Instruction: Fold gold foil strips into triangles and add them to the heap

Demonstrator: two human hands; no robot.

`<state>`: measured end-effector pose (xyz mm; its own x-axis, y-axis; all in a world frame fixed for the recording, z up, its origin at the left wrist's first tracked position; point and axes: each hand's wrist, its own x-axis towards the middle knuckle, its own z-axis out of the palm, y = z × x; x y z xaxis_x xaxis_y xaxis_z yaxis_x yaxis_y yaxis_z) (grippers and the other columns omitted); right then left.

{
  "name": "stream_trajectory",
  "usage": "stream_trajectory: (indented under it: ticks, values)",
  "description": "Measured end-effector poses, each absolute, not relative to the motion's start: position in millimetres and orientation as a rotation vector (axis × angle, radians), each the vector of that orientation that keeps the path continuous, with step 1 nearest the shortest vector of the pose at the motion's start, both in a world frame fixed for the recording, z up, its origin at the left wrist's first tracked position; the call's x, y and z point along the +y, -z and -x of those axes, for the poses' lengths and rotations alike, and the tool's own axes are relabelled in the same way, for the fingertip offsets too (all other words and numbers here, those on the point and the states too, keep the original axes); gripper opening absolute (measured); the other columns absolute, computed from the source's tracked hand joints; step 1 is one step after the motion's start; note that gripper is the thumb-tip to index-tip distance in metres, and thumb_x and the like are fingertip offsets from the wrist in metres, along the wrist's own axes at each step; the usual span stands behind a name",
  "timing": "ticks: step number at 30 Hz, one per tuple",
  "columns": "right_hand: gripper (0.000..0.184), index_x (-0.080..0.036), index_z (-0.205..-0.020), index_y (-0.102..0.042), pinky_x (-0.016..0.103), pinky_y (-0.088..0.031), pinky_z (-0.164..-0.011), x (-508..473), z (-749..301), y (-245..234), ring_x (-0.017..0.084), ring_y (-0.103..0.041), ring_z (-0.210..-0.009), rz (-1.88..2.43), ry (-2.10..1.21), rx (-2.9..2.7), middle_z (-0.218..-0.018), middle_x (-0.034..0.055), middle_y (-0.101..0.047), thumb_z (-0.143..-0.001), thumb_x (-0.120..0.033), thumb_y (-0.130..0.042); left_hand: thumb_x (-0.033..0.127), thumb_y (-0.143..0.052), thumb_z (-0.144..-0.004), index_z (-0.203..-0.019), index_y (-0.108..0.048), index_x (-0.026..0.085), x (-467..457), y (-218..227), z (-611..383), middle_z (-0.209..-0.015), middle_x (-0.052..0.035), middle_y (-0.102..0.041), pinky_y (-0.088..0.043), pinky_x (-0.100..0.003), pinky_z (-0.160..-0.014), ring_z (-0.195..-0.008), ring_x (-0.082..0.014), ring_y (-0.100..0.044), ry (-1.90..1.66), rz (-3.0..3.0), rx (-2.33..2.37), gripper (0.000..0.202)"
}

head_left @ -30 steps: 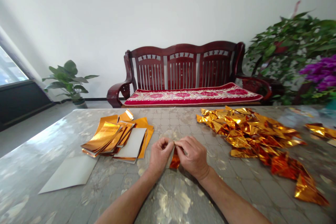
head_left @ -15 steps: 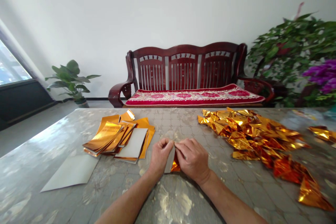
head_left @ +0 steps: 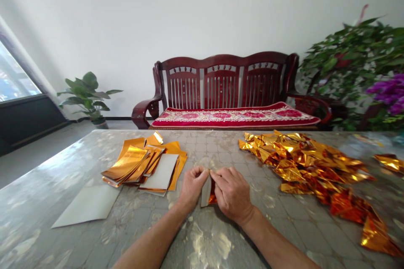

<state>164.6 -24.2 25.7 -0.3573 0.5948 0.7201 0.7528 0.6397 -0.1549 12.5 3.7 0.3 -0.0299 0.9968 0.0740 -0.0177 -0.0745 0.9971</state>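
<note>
Between my hands is a sheet of gold foil paper (head_left: 205,195), partly folded, its pale backing and a strip of shiny orange-gold showing. My left hand (head_left: 193,187) pinches its far end between thumb and fingers. Opposite it, my right hand (head_left: 232,193) is closed on the same paper, its fingertips meeting the left thumb; the hand covers the sheet's right part. To the left lies a loose stack of gold foil sheets (head_left: 132,164), some with the pale side up. Folded gold foil pieces (head_left: 299,155) form a heap on the right.
A pale sheet (head_left: 86,207) lies alone at the left on the patterned table (head_left: 151,235). Clear plastic (head_left: 362,145) rests at the back right. Beyond the table stand a wooden bench (head_left: 221,88) with a red cover and several plants (head_left: 90,96).
The right fingers have shifted slightly along the paper, and a little more of its pale side shows. Both hands keep their pinch; the view has moved very slightly.
</note>
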Motion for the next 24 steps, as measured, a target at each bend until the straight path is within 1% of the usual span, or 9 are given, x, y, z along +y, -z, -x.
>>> stream_trajectory:
  ticks: [5,8,10,12,16,19,24]
  values:
    - [0.036,-0.018,-0.105,-0.074,0.033,-0.045,-0.075,-20,-169,-23,0.021,-0.055,-0.081,1.004,0.006,-2.006,-0.082,0.0069,-0.064,-0.085,-0.011,-0.044,0.040,-0.066,-0.076,-0.060,-0.054,0.016,3,-2,-14,-0.056,0.0048,-0.048,-0.036,-0.019,-0.053,-0.055,-0.0086,-0.043,-1.310,-1.306,1.231,0.031]
    - [0.035,-0.022,-0.101,-0.075,0.030,-0.048,-0.074,-17,-170,-20,0.019,-0.059,-0.083,1.004,-0.186,-1.936,-0.082,0.0051,-0.065,-0.084,-0.011,-0.046,0.037,-0.064,-0.076,-0.059,-0.055,0.016,2,-6,-14,-0.056,0.0046,-0.047,-0.035,-0.020,-0.054,-0.055,-0.0087,-0.042,-1.291,-1.366,1.257,0.028]
    - [0.033,-0.024,-0.099,-0.076,0.028,-0.049,-0.073,-14,-170,-18,0.018,-0.061,-0.082,1.008,-0.291,-1.882,-0.082,0.0041,-0.067,-0.084,-0.011,-0.049,0.038,-0.063,-0.075,-0.060,-0.055,0.016,2,-8,-13,-0.055,0.0047,-0.047,-0.034,-0.020,-0.053,-0.055,-0.0088,-0.041,-1.273,-1.374,1.261,0.029]
    - [0.028,-0.024,-0.095,-0.077,0.027,-0.050,-0.070,-11,-169,-16,0.017,-0.063,-0.077,1.006,-0.380,-1.820,-0.082,0.0039,-0.068,-0.085,-0.014,-0.053,0.040,-0.063,-0.075,-0.059,-0.054,0.016,3,-8,-12,-0.055,0.0049,-0.045,-0.032,-0.020,-0.052,-0.055,-0.0088,-0.041,-1.261,-1.376,1.264,0.030]
    - [0.016,-0.021,-0.085,-0.077,0.025,-0.049,-0.061,-6,-168,-13,0.015,-0.061,-0.066,1.002,-0.509,-1.733,-0.076,0.0034,-0.068,-0.083,-0.021,-0.061,0.043,-0.065,-0.075,-0.059,-0.053,0.017,3,-6,-11,-0.057,0.0051,-0.045,-0.032,-0.019,-0.051,-0.055,-0.0084,-0.040,-1.237,-1.372,1.242,0.033]
    - [0.012,-0.021,-0.079,-0.075,0.025,-0.049,-0.062,-3,-168,-11,0.015,-0.061,-0.067,1.031,-0.553,-1.678,-0.074,0.0029,-0.067,-0.081,-0.023,-0.063,0.045,-0.064,-0.076,-0.061,-0.054,0.017,2,-4,-11,-0.058,0.0049,-0.047,-0.033,-0.019,-0.051,-0.054,-0.0083,-0.040,-1.220,-1.367,1.225,0.034]
    - [0.013,-0.019,-0.078,-0.074,0.027,-0.050,-0.065,0,-169,-8,0.016,-0.063,-0.067,1.117,-0.689,-1.609,-0.074,0.0031,-0.070,-0.078,-0.027,-0.064,0.045,-0.064,-0.076,-0.064,-0.056,0.016,2,-4,-11,-0.060,0.0040,-0.051,-0.036,-0.019,-0.053,-0.057,-0.0093,-0.044,-1.224,-1.351,1.203,0.032]
